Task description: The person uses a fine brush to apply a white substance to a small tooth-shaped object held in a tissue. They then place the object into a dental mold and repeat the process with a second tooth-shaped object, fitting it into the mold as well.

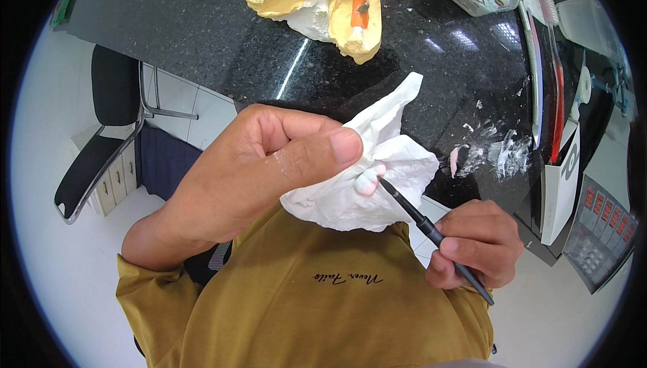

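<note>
Black stone countertop (189, 24) is seen across the top of the frame. By the left hand (256, 159), left of centre, white tissue (367, 207) is pinched, apparently as a steady backing. A yellow cast (342, 21) is set apart at top centre. By the right hand (477, 241), lower right, a slim black tool (426, 225) is pinched pen-like, seemingly for fine control, its tip at a small pink-and-white piece (367, 181) against the central tissue.

It's bright where I'm standing, the light white and fairly even, glancing off the glossy black table (202, 31) in pale streaks and patches; soft shadows fill the folds of the crisp-looking tissue (323, 203), while the chair (118, 92) bends near the dark, softer-edged rim
</note>
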`<state>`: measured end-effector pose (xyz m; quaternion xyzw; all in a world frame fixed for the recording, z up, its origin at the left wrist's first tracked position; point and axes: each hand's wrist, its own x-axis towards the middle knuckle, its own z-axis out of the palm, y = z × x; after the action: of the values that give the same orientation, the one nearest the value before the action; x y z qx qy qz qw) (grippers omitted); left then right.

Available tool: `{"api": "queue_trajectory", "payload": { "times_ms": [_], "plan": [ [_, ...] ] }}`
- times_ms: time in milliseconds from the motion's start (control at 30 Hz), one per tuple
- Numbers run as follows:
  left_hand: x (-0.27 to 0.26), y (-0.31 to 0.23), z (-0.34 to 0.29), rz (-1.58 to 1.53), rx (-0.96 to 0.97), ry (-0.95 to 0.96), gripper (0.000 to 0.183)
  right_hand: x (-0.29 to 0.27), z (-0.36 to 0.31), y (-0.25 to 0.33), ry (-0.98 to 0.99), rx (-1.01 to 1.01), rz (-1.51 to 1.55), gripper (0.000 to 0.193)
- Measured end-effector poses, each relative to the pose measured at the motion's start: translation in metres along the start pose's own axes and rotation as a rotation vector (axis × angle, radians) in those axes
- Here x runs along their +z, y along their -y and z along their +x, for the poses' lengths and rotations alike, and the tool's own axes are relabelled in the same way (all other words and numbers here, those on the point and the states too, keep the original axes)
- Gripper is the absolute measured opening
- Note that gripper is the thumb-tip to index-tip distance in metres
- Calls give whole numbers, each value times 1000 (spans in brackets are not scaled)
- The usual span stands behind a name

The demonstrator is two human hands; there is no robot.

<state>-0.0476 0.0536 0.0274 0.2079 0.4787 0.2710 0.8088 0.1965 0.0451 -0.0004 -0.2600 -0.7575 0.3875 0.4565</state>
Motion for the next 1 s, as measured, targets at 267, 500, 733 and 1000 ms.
{"api": "queue_trajectory", "payload": {
  "times_ms": [267,500,733,1000],
  "plan": [
    [-2,1,0,1,10,13,59,-1,0,2,-9,20,-2,21],
    [0,1,0,-12,15,8,58,-1,2,3,17,33,-11,22],
    [-1,0,0,-1,9,13,57,0,1,1,24,-9,2,21],
    [-1,-1,0,-17,4,9,58,-2,2,1,51,-22,-25,20]
  ]
}}
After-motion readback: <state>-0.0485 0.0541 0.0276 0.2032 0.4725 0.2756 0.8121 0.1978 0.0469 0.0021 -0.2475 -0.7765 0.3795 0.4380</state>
